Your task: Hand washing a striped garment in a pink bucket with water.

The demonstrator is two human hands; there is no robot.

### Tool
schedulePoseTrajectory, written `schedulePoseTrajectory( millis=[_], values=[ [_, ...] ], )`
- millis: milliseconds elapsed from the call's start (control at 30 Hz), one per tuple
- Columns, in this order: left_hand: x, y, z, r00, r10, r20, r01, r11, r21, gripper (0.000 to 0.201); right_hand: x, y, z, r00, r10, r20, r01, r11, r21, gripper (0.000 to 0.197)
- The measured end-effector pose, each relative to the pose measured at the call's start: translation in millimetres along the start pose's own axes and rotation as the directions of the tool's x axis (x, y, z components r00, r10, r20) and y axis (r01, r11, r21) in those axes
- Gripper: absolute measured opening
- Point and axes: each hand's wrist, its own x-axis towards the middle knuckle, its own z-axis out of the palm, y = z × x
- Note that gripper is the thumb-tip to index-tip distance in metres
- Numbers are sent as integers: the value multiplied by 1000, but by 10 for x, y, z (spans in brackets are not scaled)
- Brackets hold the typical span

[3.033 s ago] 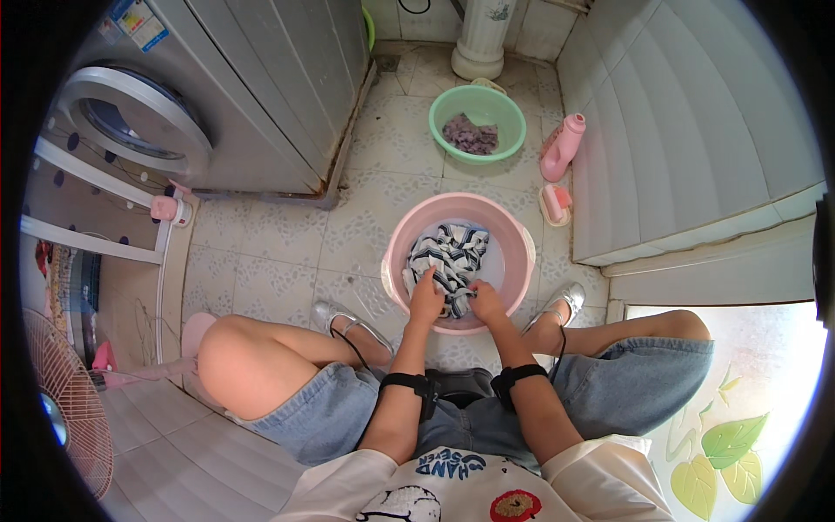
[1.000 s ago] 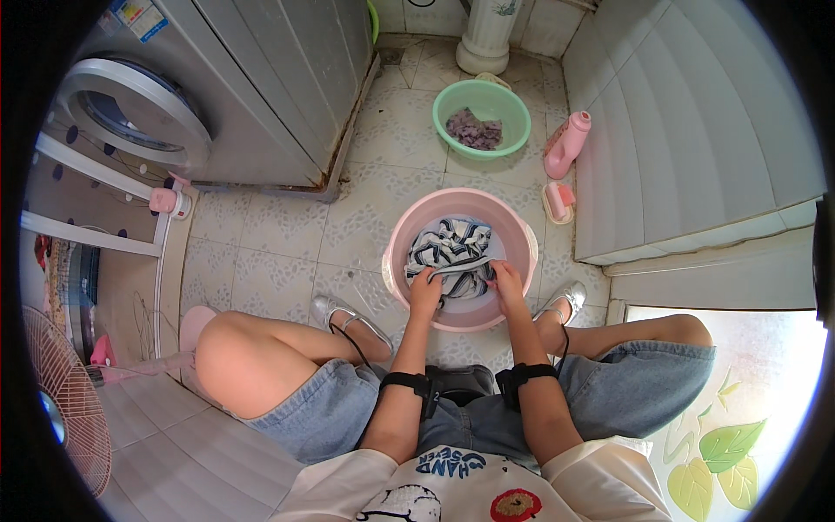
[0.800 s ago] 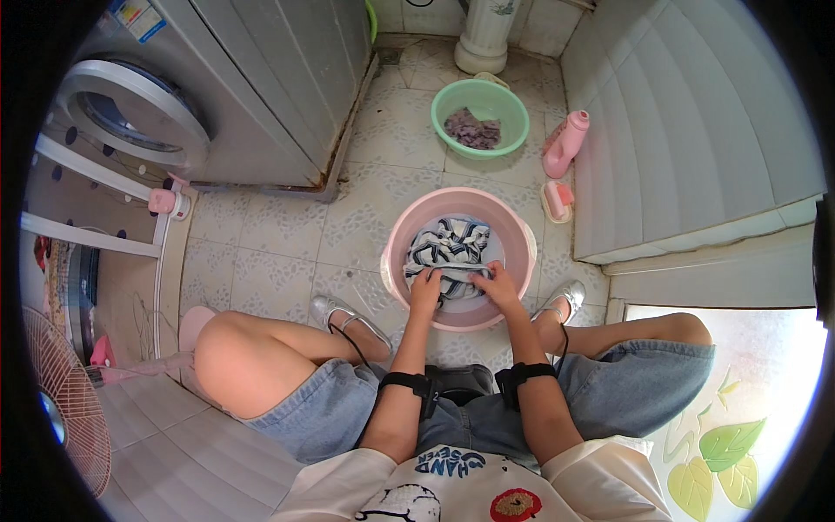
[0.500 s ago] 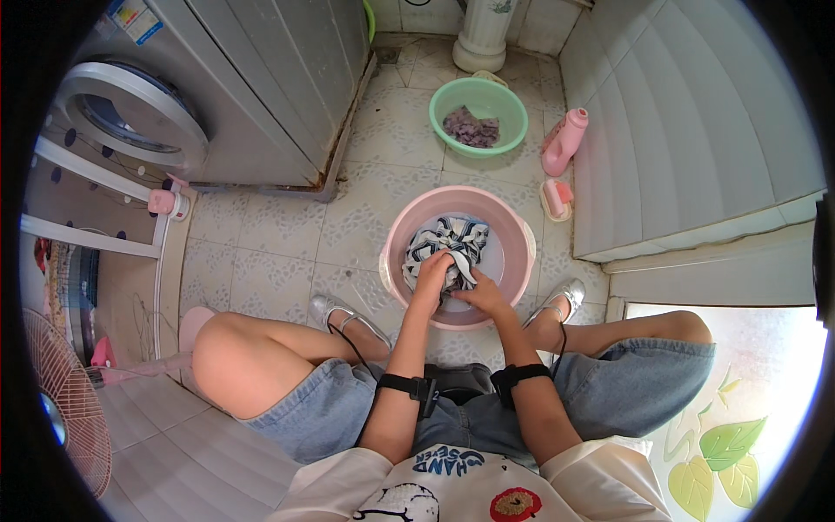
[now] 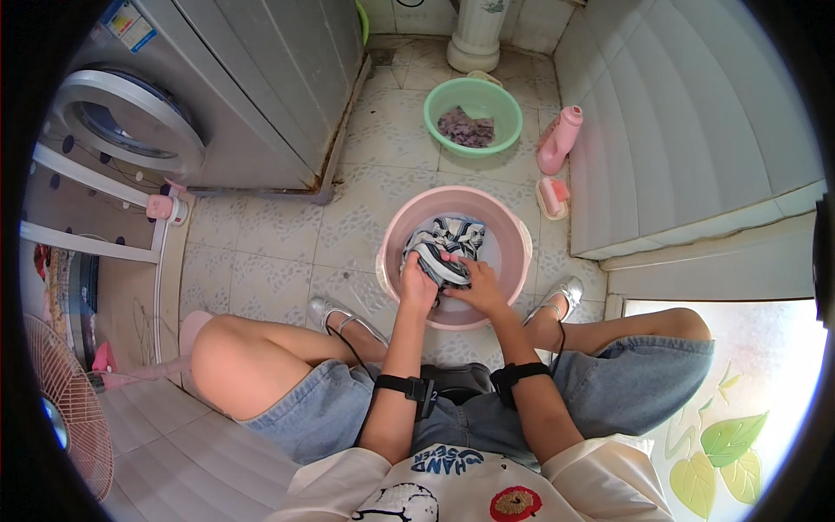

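Observation:
A striped cloth [image 5: 448,239] in white, black and grey lies bunched in a pink basin [image 5: 399,222] with some water in it. Part of it is lifted toward me as a folded edge. At the cloth's left side my left hand [image 5: 419,284] is closed on that fold, its fingers partly hidden underneath. My right hand [image 5: 476,285] grips the right side of the same fold, thumb low and fingers over the top. Both hands are inside the basin's near half, close together.
Beyond the pink basin stands a green basin [image 5: 430,109] holding a purplish cloth [image 5: 466,129]. By the right wall are a pink bottle [image 5: 559,141] and a soap dish with pink soap [image 5: 553,198]. A grey washing machine [image 5: 252,96] is at left; a fan [image 5: 70,400] stands lower left.
My hands have moved slightly apart, the left one a little left and down. The fold between them is now spread wider and flatter. The view has shifted slightly.

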Motion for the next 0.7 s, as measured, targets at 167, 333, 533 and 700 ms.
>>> schedulePoseTrajectory(
  millis=[167,333,533,700],
  values=[
    [5,-9,101,951,-64,302,52,997,48,36,87,-83,149,957,-211,-198,250,948,198,61],
    [-50,88,292,906,-161,391,163,986,27,37,148,-167,163,968,-192,-161,244,870,428,55],
    [-18,189,285,814,-112,570,250,953,-169,35,95,-211,60,995,-73,66,21,813,581,44],
    [34,306,118,992,62,114,-23,948,-316,30,61,167,22,975,191,117,-223,873,435,44]
  ],
)
